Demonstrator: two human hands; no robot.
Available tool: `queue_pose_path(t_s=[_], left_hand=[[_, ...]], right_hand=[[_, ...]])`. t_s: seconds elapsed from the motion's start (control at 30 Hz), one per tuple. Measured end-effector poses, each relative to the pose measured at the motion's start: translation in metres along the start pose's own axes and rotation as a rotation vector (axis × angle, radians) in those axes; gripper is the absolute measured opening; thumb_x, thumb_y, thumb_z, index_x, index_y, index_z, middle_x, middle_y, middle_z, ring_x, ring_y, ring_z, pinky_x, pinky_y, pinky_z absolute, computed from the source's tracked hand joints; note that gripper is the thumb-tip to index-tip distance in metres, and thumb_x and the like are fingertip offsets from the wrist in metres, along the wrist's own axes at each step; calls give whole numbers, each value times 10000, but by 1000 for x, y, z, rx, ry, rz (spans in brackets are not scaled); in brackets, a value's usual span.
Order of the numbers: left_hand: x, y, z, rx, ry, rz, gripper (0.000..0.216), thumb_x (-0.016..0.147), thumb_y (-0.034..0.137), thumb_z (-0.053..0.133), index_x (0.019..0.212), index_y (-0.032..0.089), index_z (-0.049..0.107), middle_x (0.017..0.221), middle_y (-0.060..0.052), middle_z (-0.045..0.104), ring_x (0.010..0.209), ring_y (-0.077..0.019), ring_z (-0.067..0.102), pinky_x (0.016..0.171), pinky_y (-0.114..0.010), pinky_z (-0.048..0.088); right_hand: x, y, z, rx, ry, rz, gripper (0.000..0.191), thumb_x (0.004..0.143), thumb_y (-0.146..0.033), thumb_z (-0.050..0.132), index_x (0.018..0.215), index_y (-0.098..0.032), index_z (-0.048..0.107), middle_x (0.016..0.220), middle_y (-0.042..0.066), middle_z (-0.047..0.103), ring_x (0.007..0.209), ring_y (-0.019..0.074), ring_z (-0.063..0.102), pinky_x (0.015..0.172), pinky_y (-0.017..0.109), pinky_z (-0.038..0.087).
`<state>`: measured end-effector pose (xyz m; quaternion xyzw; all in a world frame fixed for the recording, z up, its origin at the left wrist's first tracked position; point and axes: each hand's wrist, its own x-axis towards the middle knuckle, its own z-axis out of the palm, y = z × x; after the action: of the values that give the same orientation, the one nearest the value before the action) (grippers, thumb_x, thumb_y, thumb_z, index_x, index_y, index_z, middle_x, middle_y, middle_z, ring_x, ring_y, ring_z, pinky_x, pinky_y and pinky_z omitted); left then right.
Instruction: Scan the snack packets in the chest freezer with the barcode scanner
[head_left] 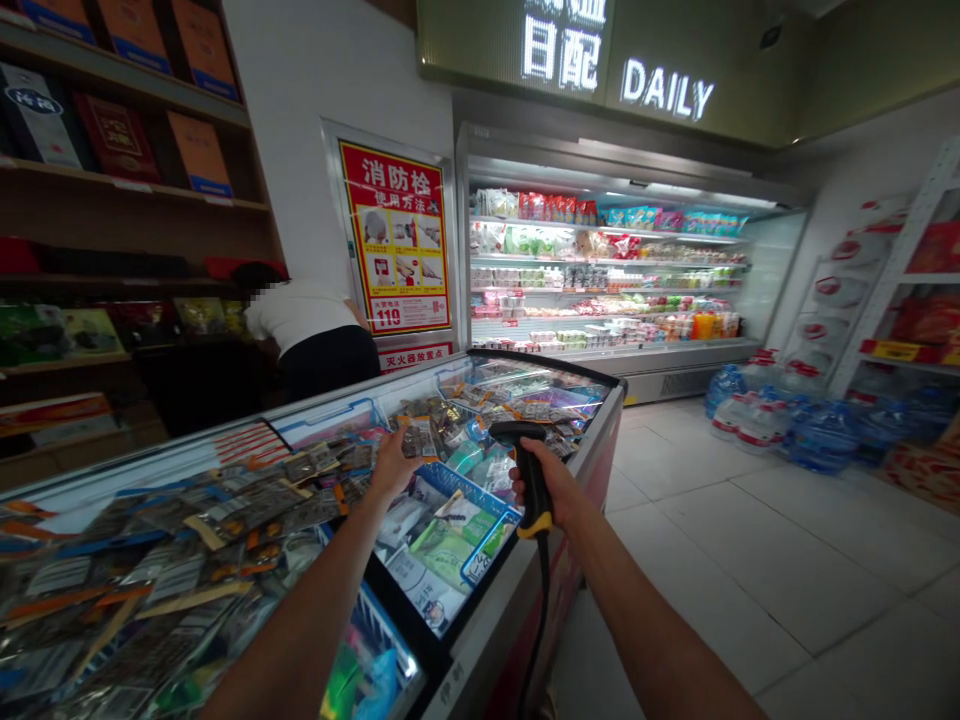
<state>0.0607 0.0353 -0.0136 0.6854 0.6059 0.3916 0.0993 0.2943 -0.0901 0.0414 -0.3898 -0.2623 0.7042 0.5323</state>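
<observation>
My right hand [553, 474] is wrapped round the handle of a black and yellow barcode scanner [533, 488], whose cable hangs down beside the freezer. The scanner's head points left, toward my other hand. My left hand [393, 464] grips a small flat packet [421, 438] with a printed label, held up over the chest freezer [600, 425]. Many similar dark packets [262, 490] with orange edges lie heaped on the left of the freezer. Below my hands, a blue basket [469, 487] holds green and white bags [450, 550].
Behind the freezer a person [315, 320] bends toward the shelves [142, 180] at left. A lit refrigerated display [607, 350] stands at the back. Large water bottles [825, 437] stand on the tiled floor [720, 540] at right, near a white rack [892, 290].
</observation>
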Motion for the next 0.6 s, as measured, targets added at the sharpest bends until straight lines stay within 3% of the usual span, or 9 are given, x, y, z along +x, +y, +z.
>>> queue_pose_path(t_s=[0.17,0.3,0.6], left_hand=[[-9,-9,-32,139,45,-55,608,645,177,591,1227,114,429,1166,-117,451,1067,-198,476,949,-294,338],[-17,-23,-53,208,76,-102,605,639,169,593,1217,151,413,1128,-91,457,1039,-190,481,941,-303,348],[-28,-44,-81,365,125,-122,453,641,191,614,1068,107,490,1049,-110,484,1022,-231,487,884,-302,388]], right_hand=[[4,4,0,-11,19,5,229,812,-364,452,702,-167,485,443,-27,505,328,85,445,333,192,359],[5,6,0,-11,8,5,204,811,-357,454,720,-177,479,448,-32,504,335,88,456,332,190,361],[4,2,-5,-9,55,-27,210,819,-356,453,708,-178,462,441,-30,501,329,88,451,321,188,356]])
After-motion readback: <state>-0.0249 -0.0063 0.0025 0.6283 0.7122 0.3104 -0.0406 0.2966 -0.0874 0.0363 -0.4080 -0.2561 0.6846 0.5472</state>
